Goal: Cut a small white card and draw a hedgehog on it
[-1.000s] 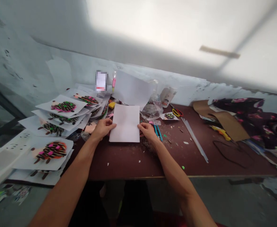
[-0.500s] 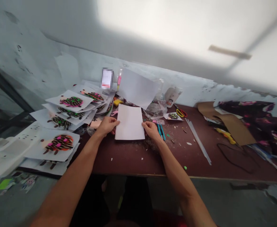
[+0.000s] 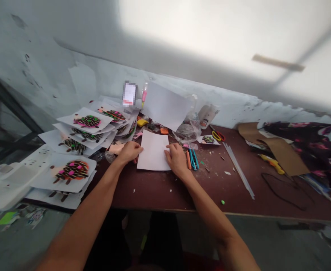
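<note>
A blank white sheet of paper [image 3: 153, 152] lies in front of me on the dark red tabletop, tilted slightly. At its left edge my left hand [image 3: 130, 151] is closed, pinching the paper between thumb and fingers. My right hand [image 3: 178, 158] rests over the right edge, thumb and index finger a little apart on the paper's surface; its other fingers are partly hidden. Close by the right hand lie an orange stick-like tool [image 3: 188, 160] and teal-handled tools [image 3: 194, 159]. An orange block [image 3: 164, 130] sits just behind the sheet.
Stacked papers with hedgehog pictures [image 3: 87, 121] fill the left side, beside a white power strip [image 3: 21, 177]. Behind are a phone [image 3: 130, 93], a leaning white sheet [image 3: 165, 105] and a plastic bag [image 3: 188, 130]. Scissors [image 3: 218, 136], clear sticks [image 3: 238, 169] and a yellow glue gun [image 3: 272, 163] lie right.
The paper has tilted and sits slightly lower, uncovering the orange block behind it. My right hand has shifted inward over the edge, and the orange tool beside it now shows.
</note>
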`<act>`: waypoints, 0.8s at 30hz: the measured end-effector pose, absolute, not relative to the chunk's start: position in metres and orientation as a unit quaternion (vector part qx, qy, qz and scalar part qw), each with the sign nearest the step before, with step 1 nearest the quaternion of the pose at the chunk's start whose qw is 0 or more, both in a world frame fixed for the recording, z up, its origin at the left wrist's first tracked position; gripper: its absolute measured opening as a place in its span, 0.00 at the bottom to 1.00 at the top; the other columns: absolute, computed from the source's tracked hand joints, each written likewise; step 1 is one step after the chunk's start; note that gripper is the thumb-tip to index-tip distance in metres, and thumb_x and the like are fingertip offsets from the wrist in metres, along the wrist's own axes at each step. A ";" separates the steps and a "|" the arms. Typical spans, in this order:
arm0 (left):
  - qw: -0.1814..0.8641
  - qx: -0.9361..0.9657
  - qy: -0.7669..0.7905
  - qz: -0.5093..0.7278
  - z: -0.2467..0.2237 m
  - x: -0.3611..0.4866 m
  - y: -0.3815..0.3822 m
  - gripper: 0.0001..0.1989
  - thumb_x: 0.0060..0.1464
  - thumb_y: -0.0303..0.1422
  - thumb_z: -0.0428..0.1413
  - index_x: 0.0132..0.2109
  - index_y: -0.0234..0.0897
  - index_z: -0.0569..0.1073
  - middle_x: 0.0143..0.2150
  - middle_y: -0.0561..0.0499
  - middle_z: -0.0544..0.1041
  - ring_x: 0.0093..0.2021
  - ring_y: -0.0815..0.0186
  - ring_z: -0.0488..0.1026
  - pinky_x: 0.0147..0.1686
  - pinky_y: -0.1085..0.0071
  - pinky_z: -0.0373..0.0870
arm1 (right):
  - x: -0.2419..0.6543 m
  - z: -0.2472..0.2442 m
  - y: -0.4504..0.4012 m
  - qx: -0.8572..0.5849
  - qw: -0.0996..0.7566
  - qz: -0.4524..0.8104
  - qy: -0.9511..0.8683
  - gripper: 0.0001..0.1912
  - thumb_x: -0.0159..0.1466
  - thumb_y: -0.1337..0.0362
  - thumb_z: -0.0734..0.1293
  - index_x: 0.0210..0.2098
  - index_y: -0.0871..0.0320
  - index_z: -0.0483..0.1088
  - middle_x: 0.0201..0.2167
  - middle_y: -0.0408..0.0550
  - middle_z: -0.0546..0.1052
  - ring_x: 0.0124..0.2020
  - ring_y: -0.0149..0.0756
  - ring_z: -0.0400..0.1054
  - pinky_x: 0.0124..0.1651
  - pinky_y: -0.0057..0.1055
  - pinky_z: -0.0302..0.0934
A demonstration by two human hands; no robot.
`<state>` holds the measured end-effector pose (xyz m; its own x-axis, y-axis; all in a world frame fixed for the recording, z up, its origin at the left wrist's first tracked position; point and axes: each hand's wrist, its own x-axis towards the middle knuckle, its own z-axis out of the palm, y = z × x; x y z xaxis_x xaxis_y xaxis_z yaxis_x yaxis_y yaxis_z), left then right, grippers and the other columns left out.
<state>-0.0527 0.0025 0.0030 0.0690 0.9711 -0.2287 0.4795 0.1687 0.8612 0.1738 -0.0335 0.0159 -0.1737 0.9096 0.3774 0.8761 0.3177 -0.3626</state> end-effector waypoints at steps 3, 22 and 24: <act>0.441 0.585 0.624 0.273 0.001 -0.053 0.004 0.08 0.51 0.32 0.55 0.26 0.36 0.71 0.16 0.54 0.69 0.14 0.66 0.68 0.15 0.75 0.61 | 0.159 0.013 -0.034 -0.524 0.241 0.017 -0.817 0.23 0.70 0.60 0.59 0.61 0.62 0.66 0.65 0.62 0.64 0.67 0.49 0.56 0.66 0.47 0.53; 0.334 0.631 0.675 0.185 0.022 -0.054 -0.005 0.10 0.56 0.33 0.54 0.28 0.36 0.73 0.20 0.49 0.75 0.21 0.60 0.74 0.24 0.70 0.69 | 0.118 0.000 -0.018 -0.488 0.084 0.058 -0.867 0.32 0.70 0.44 0.58 0.69 0.49 0.56 0.71 0.55 0.54 0.72 0.55 0.44 0.69 0.54 0.45; 0.220 0.658 0.694 0.192 0.024 -0.053 -0.004 0.08 0.56 0.33 0.54 0.32 0.35 0.76 0.28 0.44 0.80 0.32 0.55 0.79 0.34 0.65 0.73 | 0.117 0.001 -0.018 -0.490 0.083 0.060 -0.866 0.33 0.69 0.44 0.59 0.69 0.50 0.57 0.71 0.56 0.54 0.72 0.57 0.44 0.69 0.55 0.45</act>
<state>-0.0533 -0.0040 0.0240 -0.0377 0.9979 -0.0529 0.8294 0.0608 0.5554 0.1175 -0.0181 0.0010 -0.5067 0.8580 0.0846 0.8383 0.5132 -0.1840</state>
